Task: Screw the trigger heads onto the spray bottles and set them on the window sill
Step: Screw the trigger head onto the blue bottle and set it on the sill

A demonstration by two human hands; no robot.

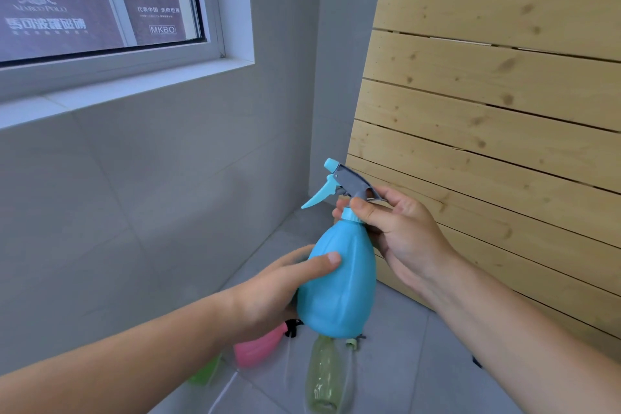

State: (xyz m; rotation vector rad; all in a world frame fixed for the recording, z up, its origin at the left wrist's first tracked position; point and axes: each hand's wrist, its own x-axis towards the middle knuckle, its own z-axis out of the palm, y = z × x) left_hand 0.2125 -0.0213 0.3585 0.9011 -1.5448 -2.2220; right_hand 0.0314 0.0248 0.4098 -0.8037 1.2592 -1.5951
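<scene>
I hold a blue spray bottle (339, 282) upright in mid-air. My left hand (268, 292) wraps its body from the left. My right hand (400, 232) pinches the neck at the blue collar, just under the grey and blue trigger head (346, 181) that sits on top, its lever pointing left. The white window sill (111, 87) runs along the upper left, with nothing on the part I see. On the floor below lie a pink bottle (258, 348), a clear yellow-green bottle (324, 376) and a green one (205, 373), partly hidden by my left arm.
A slatted wooden panel (487, 104) leans against the wall on the right, close behind my right hand. Grey tiled wall (151, 195) fills the space under the window. A small green part (351, 343) and a thin dip tube (223, 393) lie on the grey floor tiles.
</scene>
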